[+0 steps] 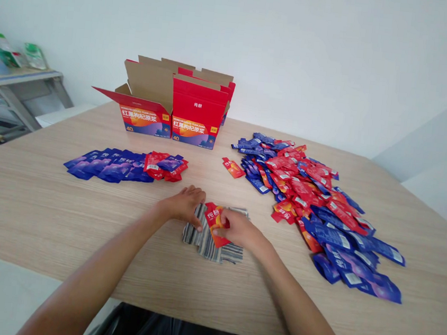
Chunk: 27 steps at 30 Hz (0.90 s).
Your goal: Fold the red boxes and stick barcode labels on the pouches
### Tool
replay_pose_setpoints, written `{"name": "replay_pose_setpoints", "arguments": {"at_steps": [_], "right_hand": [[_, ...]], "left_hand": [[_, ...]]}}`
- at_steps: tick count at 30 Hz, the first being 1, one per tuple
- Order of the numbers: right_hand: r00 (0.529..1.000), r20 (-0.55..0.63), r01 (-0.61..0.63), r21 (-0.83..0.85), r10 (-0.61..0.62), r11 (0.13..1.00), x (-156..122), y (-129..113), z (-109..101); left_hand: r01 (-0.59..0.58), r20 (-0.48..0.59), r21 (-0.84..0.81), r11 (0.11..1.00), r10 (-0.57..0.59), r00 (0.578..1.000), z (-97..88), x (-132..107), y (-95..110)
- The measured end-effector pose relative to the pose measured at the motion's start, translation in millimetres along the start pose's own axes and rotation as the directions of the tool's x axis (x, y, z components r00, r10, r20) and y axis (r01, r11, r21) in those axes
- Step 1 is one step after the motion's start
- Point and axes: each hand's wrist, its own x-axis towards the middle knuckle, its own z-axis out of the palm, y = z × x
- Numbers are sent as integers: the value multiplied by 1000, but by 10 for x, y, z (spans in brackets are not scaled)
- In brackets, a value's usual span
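Observation:
A red drink pouch [213, 217] with orange print is pinched in my right hand [237, 227]. It lies tilted over a grey-and-white striped, cloth-like piece [209, 248] with an uneven outline, near the table's front. My left hand [187, 205] is at the upper left edge of that striped piece, thumb and fingers apart, with nothing visible in it. Left of my hands, blue pouches [114, 165] overlap in a fanned row. Red pouches [175, 173] adjoin their right end, a small blue one on top.
Open red cartons [196, 106] stand at the back left, flaps raised. A large loose heap of red and blue pouches [301, 184] covers the right side. One red pouch [233, 167] lies apart by the heap. A side shelf [21, 79] holds bottles.

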Motion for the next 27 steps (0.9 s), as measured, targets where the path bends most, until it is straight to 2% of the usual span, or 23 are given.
{"name": "replay_pose_setpoints", "arguments": {"at_steps": [3,7,10,12,14,21,27], "right_hand": [[989,5,-141,-217,146,966,-92,-43,-88],[961,-16,-269,-294,277,917,-170,75,-321],[977,-90,-212,-255,196,943,-152,185,-418],[990,-117,-103,-207,80,973,-113,209,-405],[992,-127,-51,-185,28,981,-71,188,-338],[967,-212,-210,-337,143,918,23,37,-79],[977,-97,-212,-373,189,903,-31,-22,-122]], "left_hand": [[0,0,-12,1000,0,1000,-8,-3,2],[-2,12,-19,1000,2,1000,-19,-2,0],[-5,12,-23,1000,5,1000,-17,7,-13],[-9,9,-28,1000,9,1000,-8,17,-28],[-15,1,-31,999,15,1000,4,28,-46],[-28,-7,-35,999,28,1000,12,41,-63],[-32,-9,-31,999,32,999,3,33,-50]]}}
